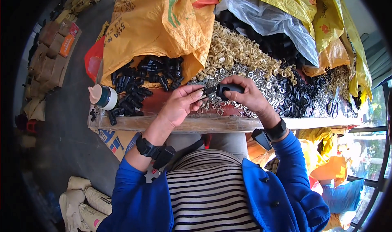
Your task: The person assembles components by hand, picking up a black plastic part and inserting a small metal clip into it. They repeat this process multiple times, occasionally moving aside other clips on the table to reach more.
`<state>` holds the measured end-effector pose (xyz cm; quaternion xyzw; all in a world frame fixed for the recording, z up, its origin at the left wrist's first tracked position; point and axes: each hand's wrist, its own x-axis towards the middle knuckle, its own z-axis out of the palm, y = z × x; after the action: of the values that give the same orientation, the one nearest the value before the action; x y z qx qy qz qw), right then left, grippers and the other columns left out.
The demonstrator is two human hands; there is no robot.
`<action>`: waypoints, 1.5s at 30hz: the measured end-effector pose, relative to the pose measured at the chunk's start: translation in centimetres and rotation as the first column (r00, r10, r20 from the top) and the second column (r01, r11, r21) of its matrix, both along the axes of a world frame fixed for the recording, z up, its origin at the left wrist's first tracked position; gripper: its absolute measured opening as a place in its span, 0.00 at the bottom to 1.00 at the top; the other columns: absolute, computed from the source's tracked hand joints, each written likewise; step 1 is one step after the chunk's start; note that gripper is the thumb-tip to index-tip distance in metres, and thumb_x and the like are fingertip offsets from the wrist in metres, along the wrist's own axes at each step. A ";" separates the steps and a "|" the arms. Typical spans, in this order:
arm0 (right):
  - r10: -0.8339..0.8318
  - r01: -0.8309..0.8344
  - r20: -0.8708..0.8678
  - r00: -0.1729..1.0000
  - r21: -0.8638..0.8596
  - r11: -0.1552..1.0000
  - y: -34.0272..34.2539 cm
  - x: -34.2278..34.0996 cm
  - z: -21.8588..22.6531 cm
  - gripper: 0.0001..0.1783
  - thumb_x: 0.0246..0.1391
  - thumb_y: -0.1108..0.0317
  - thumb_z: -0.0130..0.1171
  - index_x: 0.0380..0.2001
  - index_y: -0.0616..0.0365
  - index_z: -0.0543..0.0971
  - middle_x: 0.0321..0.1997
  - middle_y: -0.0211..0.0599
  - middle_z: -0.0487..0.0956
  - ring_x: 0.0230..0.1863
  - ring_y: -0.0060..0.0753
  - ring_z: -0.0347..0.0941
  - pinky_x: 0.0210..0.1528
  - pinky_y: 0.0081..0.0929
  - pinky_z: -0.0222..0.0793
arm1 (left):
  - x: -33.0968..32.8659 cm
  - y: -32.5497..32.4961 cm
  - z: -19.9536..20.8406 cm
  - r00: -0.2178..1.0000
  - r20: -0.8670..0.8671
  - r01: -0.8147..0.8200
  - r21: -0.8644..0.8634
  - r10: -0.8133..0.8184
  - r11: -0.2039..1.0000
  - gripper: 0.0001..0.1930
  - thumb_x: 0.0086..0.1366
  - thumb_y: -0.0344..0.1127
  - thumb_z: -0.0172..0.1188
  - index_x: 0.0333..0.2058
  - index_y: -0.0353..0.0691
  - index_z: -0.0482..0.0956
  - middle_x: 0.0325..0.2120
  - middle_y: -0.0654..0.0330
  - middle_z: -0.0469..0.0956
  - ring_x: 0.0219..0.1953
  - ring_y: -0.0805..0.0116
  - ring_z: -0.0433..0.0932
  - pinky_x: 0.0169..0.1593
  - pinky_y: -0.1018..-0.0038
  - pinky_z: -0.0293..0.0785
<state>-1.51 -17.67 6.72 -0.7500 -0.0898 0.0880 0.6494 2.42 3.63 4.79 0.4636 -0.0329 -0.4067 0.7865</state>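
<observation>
We sit at a wide reddish worktable with a tape-covered front edge [212,125]. On its left side we see a big orange woven plastic sack [163,27], its mouth toward us, spilling a pile of glossy black tubular plastic fittings [132,97]. Right of the sack lies a heap of beige plastic clips [232,52]; nearer us spreads a heap of silver metal hooks [267,87]. Just left of the fittings stands a white-and-dark-green jar with a pink top [108,98].

Over the table's front part, our right hand [247,95] curls firmly around a smooth black rounded plastic housing [231,89]. Our left hand [181,103] pinches a small dark piece [210,91] between narrowed fingertips, right at the housing's left end; we cannot tell whether the two touch.
</observation>
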 end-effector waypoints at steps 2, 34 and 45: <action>0.007 -0.007 -0.015 1.000 -0.011 1.000 0.4 -0.2 0.2 0.17 0.42 0.63 0.56 0.34 0.63 0.70 0.26 0.28 0.71 0.27 0.16 0.66 0.29 0.13 0.65 | 0.0 -0.2 0.3 0.998 0.043 0.040 0.017 -0.041 0.999 0.13 0.55 0.31 0.50 0.39 0.35 0.67 0.28 0.60 0.72 0.24 0.80 0.66 0.26 0.87 0.62; -0.147 0.224 0.411 0.899 -0.144 0.964 4.2 -2.5 -2.1 0.25 0.44 0.51 0.46 0.36 0.64 0.68 0.30 0.40 0.69 0.32 0.32 0.67 0.31 0.25 0.61 | -1.0 -0.3 0.6 0.983 0.135 0.106 0.135 -0.124 0.985 0.15 0.50 0.33 0.57 0.37 0.36 0.68 0.21 0.67 0.71 0.21 0.82 0.68 0.24 0.87 0.66; 0.175 -0.190 0.091 0.980 0.198 0.962 3.7 -2.0 -1.8 0.52 0.28 0.29 0.44 0.48 0.65 0.60 0.47 0.44 0.63 0.48 0.35 0.61 0.50 0.27 0.53 | -1.3 -0.9 0.1 0.976 0.205 0.045 0.116 -0.068 0.992 0.23 0.48 0.33 0.59 0.43 0.36 0.63 0.26 0.64 0.70 0.21 0.81 0.68 0.23 0.87 0.65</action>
<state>-3.56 -13.95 4.95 -0.6701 -0.1909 0.1105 0.7088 1.07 2.78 4.94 0.5454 -0.1057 -0.3794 0.7399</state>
